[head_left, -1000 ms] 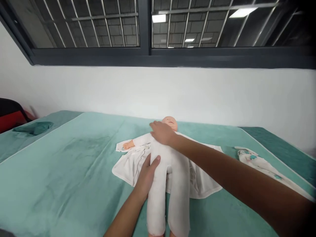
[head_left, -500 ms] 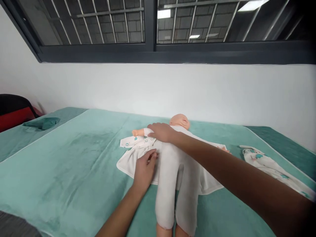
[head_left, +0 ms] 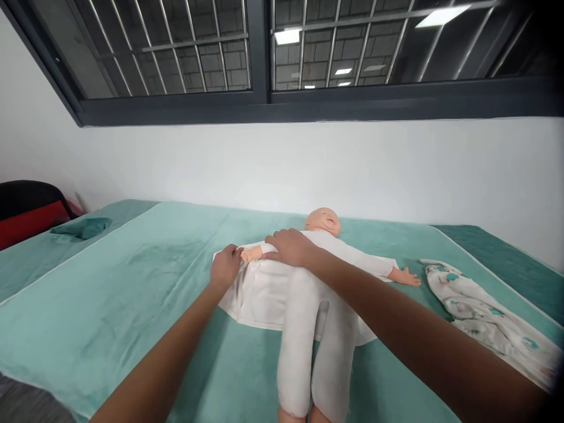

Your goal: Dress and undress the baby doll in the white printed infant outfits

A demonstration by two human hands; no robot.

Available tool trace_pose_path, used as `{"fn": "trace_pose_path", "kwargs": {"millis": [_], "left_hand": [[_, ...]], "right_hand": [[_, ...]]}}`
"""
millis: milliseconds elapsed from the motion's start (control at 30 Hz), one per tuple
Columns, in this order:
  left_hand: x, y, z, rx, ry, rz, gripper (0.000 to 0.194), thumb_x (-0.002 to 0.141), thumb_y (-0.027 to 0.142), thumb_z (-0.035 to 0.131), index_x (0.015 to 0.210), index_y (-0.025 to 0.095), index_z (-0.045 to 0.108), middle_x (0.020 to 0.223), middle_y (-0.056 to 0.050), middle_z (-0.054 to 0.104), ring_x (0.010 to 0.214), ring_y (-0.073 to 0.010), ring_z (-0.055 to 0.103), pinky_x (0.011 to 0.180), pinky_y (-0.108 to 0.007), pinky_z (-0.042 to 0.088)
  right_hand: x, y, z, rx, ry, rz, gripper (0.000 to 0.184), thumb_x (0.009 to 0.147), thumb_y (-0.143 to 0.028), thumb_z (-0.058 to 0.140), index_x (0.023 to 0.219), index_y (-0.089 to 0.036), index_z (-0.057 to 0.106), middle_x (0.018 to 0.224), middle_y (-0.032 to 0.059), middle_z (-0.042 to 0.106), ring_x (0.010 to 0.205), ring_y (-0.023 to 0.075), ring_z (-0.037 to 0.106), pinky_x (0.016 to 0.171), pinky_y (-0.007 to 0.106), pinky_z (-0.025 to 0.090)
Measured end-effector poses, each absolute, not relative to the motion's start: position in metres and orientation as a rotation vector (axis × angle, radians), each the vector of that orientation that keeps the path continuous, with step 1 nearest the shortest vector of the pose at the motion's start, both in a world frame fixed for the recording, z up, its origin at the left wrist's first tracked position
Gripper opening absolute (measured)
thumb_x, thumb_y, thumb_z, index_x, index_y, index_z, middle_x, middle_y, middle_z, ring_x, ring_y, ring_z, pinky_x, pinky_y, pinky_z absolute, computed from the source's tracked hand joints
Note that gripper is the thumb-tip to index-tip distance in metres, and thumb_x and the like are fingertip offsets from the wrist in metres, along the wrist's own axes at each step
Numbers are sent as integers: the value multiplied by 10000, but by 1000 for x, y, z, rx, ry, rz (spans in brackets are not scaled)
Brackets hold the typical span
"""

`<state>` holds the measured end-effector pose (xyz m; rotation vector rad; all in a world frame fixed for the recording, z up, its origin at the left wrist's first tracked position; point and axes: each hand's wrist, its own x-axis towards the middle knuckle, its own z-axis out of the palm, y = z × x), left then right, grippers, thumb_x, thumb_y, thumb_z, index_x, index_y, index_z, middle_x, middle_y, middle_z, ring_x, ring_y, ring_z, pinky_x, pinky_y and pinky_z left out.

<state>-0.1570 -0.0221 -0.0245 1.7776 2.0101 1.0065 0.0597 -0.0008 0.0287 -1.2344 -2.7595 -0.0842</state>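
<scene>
A baby doll with a white cloth body lies on its back, its head toward the wall. Beneath its torso a white baby shirt is spread out. My left hand is closed on the shirt's edge, right beside the doll's small hand; the fingertips are partly hidden. Across the doll's arm on that same side lies my right hand, fingers and thumb around the upper arm. The doll's other arm stretches out to the right.
A teal sheet covers the bed. To the right lies a folded patterned baby garment. A dark green cloth and a red and black item are at the left. Behind the bed stand a white wall and a barred window.
My left hand has moved up and left from beside the doll's hip to the shirt's edge by the doll's hand. The right hand stays on the arm. The view has tilted slightly up.
</scene>
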Motion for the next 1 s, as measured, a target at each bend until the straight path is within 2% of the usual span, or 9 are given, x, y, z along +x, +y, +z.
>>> {"fn": "trace_pose_path", "kwargs": {"millis": [100, 233, 400, 467, 567, 733, 867, 1000], "left_hand": [[-158, -20, -17, 1622, 1937, 1119, 299, 854, 435, 465, 680, 200, 528, 659, -21, 566, 649, -187, 521, 613, -290, 367], [-128, -28, -4, 1528, 1752, 1252, 329, 885, 486, 411, 743, 202, 497, 698, 16, 537, 659, -148, 504, 612, -260, 395], [-68, -44, 10, 1524, 1525, 1306, 298, 902, 445, 445, 737, 203, 498, 744, 21, 538, 736, -145, 506, 656, -253, 389], [-54, -50, 13, 1483, 1461, 1339, 273, 907, 422, 456, 746, 204, 493, 750, 23, 535, 742, -146, 495, 665, -258, 377], [-50, -55, 15, 1499, 1391, 1340, 279, 915, 424, 463, 748, 203, 498, 742, 26, 528, 743, -148, 489, 679, -265, 372], [-65, -56, 10, 1627, 1431, 1323, 305, 919, 437, 472, 729, 200, 498, 729, 30, 501, 737, -150, 454, 695, -273, 350], [-68, -54, 3, 1583, 1443, 1301, 326, 916, 456, 466, 708, 205, 453, 679, 45, 397, 681, -139, 394, 644, -266, 329], [-56, -52, -1, 1552, 1457, 1345, 329, 930, 452, 424, 705, 212, 403, 684, 46, 376, 668, -135, 387, 633, -263, 340]], "right_hand": [[53, 0, 27, -1338, -2764, -76, 461, 946, -594, 379, 1062, -220, 622, 1016, 104, 679, 942, 271, 610, 809, 385, 405], [38, 6, 21, -1483, -2751, -6, 418, 922, -546, 449, 964, -193, 668, 958, 115, 706, 908, 280, 638, 814, 397, 415], [32, 16, 10, -1582, -2674, 56, 148, 838, -311, 616, 909, -196, 677, 927, 100, 716, 906, 253, 648, 845, 354, 412], [35, 15, 10, -1582, -2632, 48, 150, 794, -236, 649, 934, -187, 672, 961, 106, 706, 908, 251, 636, 849, 344, 409], [40, 3, 16, -1539, -2546, 6, 173, 824, -226, 610, 980, -173, 661, 1037, 124, 685, 971, 261, 605, 901, 360, 388], [71, -40, 17, -1508, -2189, -61, 277, 924, -173, 393, 1082, -190, 620, 1121, 100, 659, 1077, 240, 560, 951, 367, 367], [134, -72, -10, -1587, -1340, 81, 293, 887, -277, 450, 1123, -168, 584, 1142, 124, 644, 1034, 244, 586, 897, 352, 418], [177, -82, -34, -1863, -1149, 436, 308, 870, -454, 460, 934, -194, 612, 912, 111, 693, 857, 276, 623, 763, 369, 425]]}}
